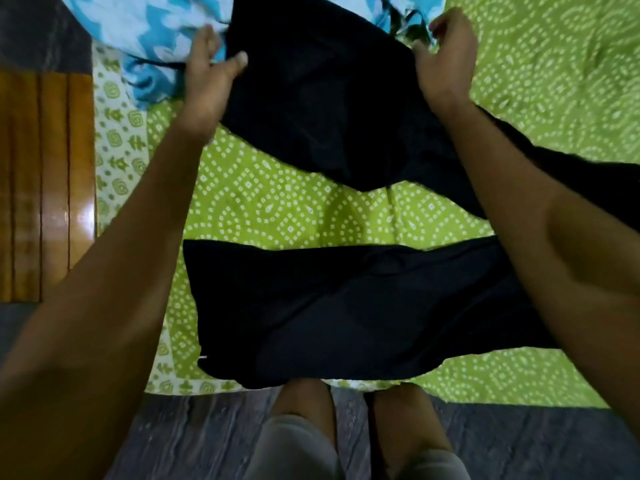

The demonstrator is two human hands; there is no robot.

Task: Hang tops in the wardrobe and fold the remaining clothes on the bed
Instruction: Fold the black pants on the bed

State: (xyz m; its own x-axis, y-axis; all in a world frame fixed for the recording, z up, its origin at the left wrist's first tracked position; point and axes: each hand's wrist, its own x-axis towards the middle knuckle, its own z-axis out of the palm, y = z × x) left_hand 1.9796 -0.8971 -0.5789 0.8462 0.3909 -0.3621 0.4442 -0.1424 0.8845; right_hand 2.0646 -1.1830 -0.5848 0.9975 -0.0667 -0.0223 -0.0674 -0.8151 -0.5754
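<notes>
Bare knees (356, 407) stand against the near edge of the bed (277, 209), where the lower part of a black garment (329, 306) lies flat. Farther up the bed, the left hand (211, 69) pinches its raised upper part between thumb and curled fingers. The right hand (446, 60) grips the opposite corner, fingers curled, beside a blue patterned cloth (149, 32).

- A bed (277, 209) with a green, white-dotted sheet fills the middle and right of the frame.
- Glossy orange-brown wooden furniture (45, 168) stands at the left edge.
- Dark grey streaked floor (207, 438) runs along the bottom.
</notes>
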